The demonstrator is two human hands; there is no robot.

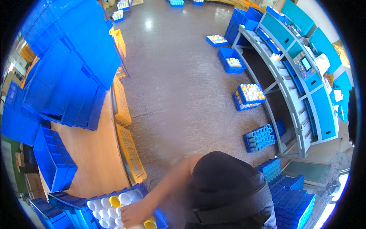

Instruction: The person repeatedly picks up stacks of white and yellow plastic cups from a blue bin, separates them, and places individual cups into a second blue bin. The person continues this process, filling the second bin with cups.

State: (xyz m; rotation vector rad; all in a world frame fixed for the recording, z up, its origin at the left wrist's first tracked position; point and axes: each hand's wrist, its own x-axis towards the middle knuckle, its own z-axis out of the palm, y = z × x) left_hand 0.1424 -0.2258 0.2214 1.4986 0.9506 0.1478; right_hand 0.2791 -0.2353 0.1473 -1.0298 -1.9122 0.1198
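Note:
My right hand [136, 213] reaches in at the lower left, over a blue crate [161, 218] packed with upright tubes. Its fingers are a little apart and lie over the rims of white tubes [105, 203]; no tube shows gripped in it. A yellow tube [114, 201] stands among the white ones, and another yellow tube [150, 223] sits close under the wrist. My bare forearm comes from a black sleeve and is slightly blurred. My left hand does not show.
Stacked blue crates [72, 61] rise at the left on a wooden table [95, 160], with yellow crates [129, 152] along its side. Tube-filled crates [249, 97] line the floor at right, beside a teal machine [320, 110]. More blue crates [289, 198] and a fan [334, 186] stand lower right.

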